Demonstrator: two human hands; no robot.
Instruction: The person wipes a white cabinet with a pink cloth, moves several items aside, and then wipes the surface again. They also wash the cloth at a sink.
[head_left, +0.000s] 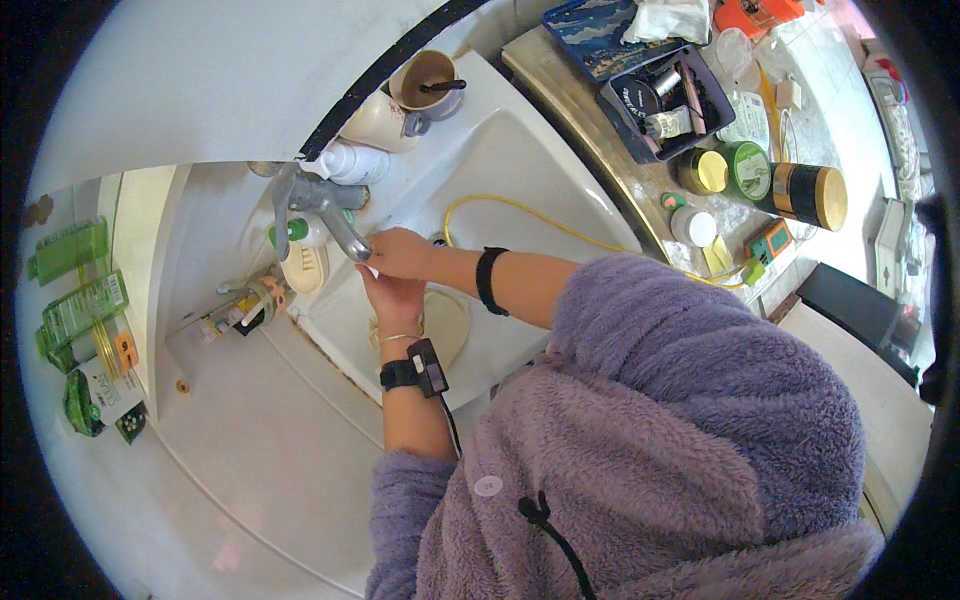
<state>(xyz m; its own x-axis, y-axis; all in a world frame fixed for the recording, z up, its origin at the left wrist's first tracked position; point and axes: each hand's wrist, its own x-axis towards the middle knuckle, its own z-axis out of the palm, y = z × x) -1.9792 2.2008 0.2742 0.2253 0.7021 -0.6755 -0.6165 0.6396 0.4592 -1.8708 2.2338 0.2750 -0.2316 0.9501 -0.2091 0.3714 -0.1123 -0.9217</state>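
Both hands meet over a white washbasin (517, 172), right at the spout of a metal faucet (330, 210). My right hand (397, 255) lies over the fingers of my left hand (394, 296), beside the spout's end. Something small and white shows between them, too little of it to name. The fingers are largely hidden, so their grip cannot be told. A pale cloth-like item (446, 330) lies in the basin behind my left wrist. A yellow cord (525, 208) curves through the basin and over its rim.
Behind the faucet stand a white bottle (358, 163) and a mug (427, 82). A soap dish (305, 268) sits left of the spout. The counter at right holds an open box of cosmetics (667, 105), several jars and a small orange-green device (766, 241).
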